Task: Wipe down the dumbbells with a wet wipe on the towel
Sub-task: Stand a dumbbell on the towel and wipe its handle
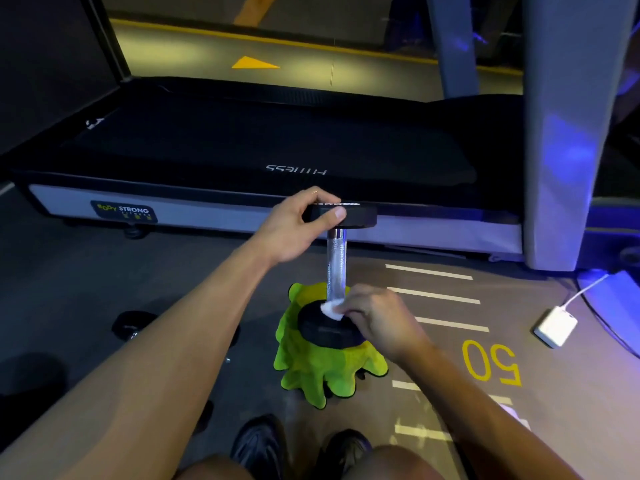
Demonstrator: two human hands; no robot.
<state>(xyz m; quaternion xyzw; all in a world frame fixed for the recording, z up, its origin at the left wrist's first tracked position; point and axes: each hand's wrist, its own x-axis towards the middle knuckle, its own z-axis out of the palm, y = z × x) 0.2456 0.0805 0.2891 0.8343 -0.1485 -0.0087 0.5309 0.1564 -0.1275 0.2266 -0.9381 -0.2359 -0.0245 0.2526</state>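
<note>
Setting: gym floor (519,306), grey, painted with white dashes and a yellow "50".
Dumbbell: the dumbbell (337,271) stands upright on end, its lower head resting on the green towel (311,368), which is bunched up on the floor.
Wet wipe: a white wet wipe (330,309) lies pressed on top of the lower head, right at the foot of the chrome handle.
Right hand: the right hand (377,318) pinches the wipe against that head.
Left hand: the left hand (298,225) grips the upper head, steadying the dumbbell.
Progress: wiping looks mid-course; which surfaces are already clean cannot be told.
Left to do: a second dumbbell (133,325) lies on the floor to the left, off the towel.
Beyond: treadmill (242,150) behind; white charger (556,326) at right.
</note>
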